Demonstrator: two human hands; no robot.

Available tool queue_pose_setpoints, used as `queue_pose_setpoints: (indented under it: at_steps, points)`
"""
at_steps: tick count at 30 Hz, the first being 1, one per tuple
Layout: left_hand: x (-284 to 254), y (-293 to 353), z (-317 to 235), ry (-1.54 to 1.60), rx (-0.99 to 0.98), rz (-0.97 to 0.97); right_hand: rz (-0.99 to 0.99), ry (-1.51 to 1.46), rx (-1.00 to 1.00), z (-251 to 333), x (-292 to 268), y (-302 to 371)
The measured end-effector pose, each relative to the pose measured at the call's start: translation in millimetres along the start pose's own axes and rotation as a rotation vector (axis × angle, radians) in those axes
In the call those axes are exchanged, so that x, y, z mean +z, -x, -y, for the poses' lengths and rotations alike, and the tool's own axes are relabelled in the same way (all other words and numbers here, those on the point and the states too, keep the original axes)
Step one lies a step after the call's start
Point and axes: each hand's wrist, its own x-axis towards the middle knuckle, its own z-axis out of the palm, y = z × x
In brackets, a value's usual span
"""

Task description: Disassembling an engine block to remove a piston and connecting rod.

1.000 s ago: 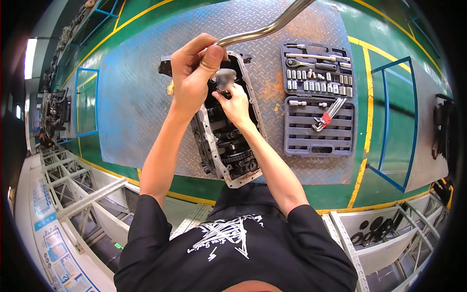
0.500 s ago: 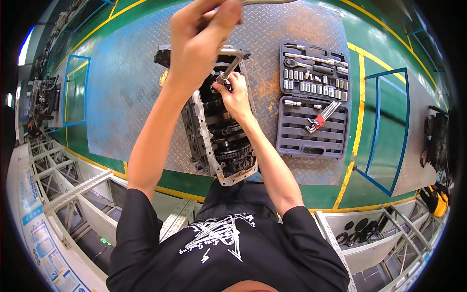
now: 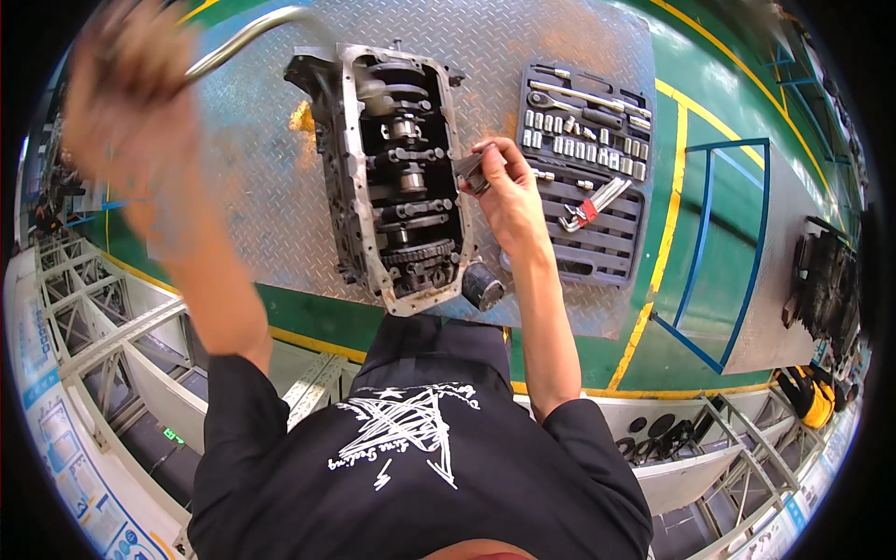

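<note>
My left hand [image 3: 135, 98], smeared by motion, is raised at the upper left. Out of its grip runs a curved silver rod, a speed brace [image 3: 247, 39], whose far end is blurred. Between the fingers and thumb of my right hand [image 3: 509, 191] is a small grey metal part [image 3: 474, 174], probably a bearing cap, partly covered by the fingers. That hand is just right of an engine block [image 3: 357, 201], which lies with its open underside up. Inside the block, the crankshaft [image 3: 411, 177] shows, with caps across it.
An open grey socket set case [image 3: 607, 252] lies right of the block, with sockets, a ratchet and hex keys [image 3: 597, 205] clipped in red. A black cylinder [image 3: 483, 285] juts from the block's near right corner. All rest on a diamond-plate metal top [image 3: 233, 201].
My left hand has swung left, lifting the speed brace out of the block. My right hand has come out of the block to the right with the small metal part.
</note>
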Motion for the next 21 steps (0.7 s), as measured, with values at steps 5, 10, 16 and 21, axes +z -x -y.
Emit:
queue_pose_setpoints:
  at_steps: [5, 10, 16, 21]
  points:
    - [-70, 128, -115, -0.283, -0.001, -0.145, 0.108, -0.376, 0.195, 35, 4, 49]
    - [-207, 264, -105, -1.278, -0.293, -0.714, 0.074, -0.561, 0.378, 31, 45, 95]
    - [-377, 362, -28, -1.808, -0.706, -0.204, -0.072, -0.435, 0.301, -21, 96, 134]
    - [-479, 399, 0, -2.015, -0.638, 0.127, -0.049, -0.328, 0.145, -67, 127, 162]
